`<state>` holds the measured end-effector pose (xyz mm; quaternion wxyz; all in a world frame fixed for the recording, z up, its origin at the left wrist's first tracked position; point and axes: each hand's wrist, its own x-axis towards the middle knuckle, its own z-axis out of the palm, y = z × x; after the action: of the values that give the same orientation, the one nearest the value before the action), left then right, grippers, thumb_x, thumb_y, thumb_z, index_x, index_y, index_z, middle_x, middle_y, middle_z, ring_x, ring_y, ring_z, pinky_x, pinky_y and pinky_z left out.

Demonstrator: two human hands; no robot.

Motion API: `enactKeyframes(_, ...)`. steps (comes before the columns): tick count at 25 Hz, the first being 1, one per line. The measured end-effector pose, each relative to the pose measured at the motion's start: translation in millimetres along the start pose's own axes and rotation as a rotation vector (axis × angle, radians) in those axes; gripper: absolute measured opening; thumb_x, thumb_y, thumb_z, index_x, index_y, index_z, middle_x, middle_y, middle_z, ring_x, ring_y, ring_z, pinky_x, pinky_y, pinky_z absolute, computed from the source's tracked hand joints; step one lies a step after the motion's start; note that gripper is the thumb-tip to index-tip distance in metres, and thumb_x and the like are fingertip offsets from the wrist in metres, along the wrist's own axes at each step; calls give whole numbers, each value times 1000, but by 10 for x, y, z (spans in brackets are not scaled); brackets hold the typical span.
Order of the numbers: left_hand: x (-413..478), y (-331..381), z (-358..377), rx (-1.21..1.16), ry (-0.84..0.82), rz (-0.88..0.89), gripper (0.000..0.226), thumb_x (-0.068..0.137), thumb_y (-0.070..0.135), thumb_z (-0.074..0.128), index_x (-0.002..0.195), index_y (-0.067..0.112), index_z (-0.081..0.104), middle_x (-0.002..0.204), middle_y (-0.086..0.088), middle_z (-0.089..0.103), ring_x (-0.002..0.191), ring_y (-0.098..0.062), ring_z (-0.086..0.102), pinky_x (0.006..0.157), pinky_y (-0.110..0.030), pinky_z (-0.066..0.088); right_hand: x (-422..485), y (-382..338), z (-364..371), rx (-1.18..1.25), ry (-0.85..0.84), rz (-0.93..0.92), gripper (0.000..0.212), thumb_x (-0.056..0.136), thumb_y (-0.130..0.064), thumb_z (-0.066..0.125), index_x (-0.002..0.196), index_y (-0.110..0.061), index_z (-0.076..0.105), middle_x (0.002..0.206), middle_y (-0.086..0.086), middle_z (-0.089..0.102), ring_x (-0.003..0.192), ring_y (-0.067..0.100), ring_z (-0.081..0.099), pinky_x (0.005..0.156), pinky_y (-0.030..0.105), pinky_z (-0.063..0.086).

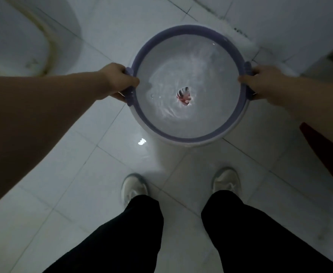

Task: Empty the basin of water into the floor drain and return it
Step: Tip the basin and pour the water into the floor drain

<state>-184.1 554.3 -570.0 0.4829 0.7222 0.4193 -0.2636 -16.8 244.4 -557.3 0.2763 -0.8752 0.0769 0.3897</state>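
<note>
A round white basin with a purple rim (189, 28) is held level above the tiled floor, in front of my feet. Rippling water (191, 75) fills it, and a small red and dark printed mark (184, 95) shows on its bottom. My left hand (118, 79) grips the purple handle on the basin's left side. My right hand (260, 81) grips the handle on the right side. No floor drain is visible in this view.
A white toilet (29, 36) stands at the upper left. White floor tiles (83, 174) look wet and shiny, with a bright light reflection (142, 141). A tiled wall base (280, 26) runs along the upper right. My two shoes (134, 187) stand below the basin. A dark reddish object (327, 150) sits at the right edge.
</note>
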Motion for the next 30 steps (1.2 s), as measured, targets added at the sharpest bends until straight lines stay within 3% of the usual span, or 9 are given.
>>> enactKeyframes(2, 256, -65, 130, 3, 35, 8, 29, 86, 10, 64, 111, -1, 57, 90, -20, 70, 57, -25, 73, 46, -27, 56, 260, 50, 80, 14, -28, -13, 41, 101, -23, 55, 135, 0, 51, 116, 17, 60, 96, 31, 57, 79, 41, 50)
enactKeyframes(6, 665, -114, 321, 18, 91, 71, 30, 85, 11, 63, 110, -6, 58, 82, -23, 69, 51, -26, 70, 44, -29, 56, 706, 113, 187, 0, 3, -6, 45, 100, -22, 55, 137, 3, 48, 130, 19, 58, 99, 31, 57, 86, 44, 51)
enactKeyframes(9, 888, -44, 334, 85, 149, 123, 29, 85, 13, 63, 106, -7, 59, 80, -22, 69, 53, -27, 70, 45, -29, 57, 951, 97, 209, -29, -9, 17, 46, 101, -24, 54, 137, 3, 46, 130, 19, 58, 107, 34, 60, 84, 43, 53)
enactKeyframes(12, 1019, 32, 285, 120, 180, 177, 26, 82, 14, 63, 100, -6, 62, 75, -20, 71, 52, -26, 71, 45, -28, 56, 1107, 56, 194, -32, -13, -4, 33, 103, -24, 48, 126, -1, 49, 102, 15, 59, 79, 26, 57, 63, 32, 51)
enactKeyframes(14, 1038, 57, 263, 139, 182, 192, 27, 80, 14, 64, 99, -5, 64, 77, -20, 72, 58, -27, 73, 48, -30, 58, 1175, 51, 190, -41, -16, -11, 26, 104, -26, 46, 119, -5, 49, 91, 12, 54, 69, 21, 49, 57, 29, 45)
enactKeyframes(20, 1004, 120, 220, 144, 176, 217, 28, 80, 11, 64, 101, -7, 64, 83, -23, 74, 64, -31, 74, 52, -32, 59, 1193, 93, 227, 4, -1, -60, 26, 104, -24, 46, 123, -5, 48, 89, 12, 54, 67, 22, 49, 51, 28, 48)
enactKeyframes(24, 1051, 0, 335, 141, 146, 196, 30, 80, 9, 64, 104, -8, 62, 83, -22, 72, 57, -28, 73, 47, -29, 56, 1097, 224, 310, -4, 27, -55, 42, 104, -24, 48, 136, 3, 47, 106, 15, 54, 79, 26, 54, 58, 30, 46)
enactKeyframes(30, 1110, -183, 457, 149, 122, 171, 32, 78, 10, 63, 103, -9, 63, 81, -23, 74, 64, -31, 74, 50, -31, 58, 1059, 363, 398, -42, 19, -42, 42, 103, -25, 50, 136, 1, 48, 103, 14, 57, 72, 23, 55, 58, 29, 48)
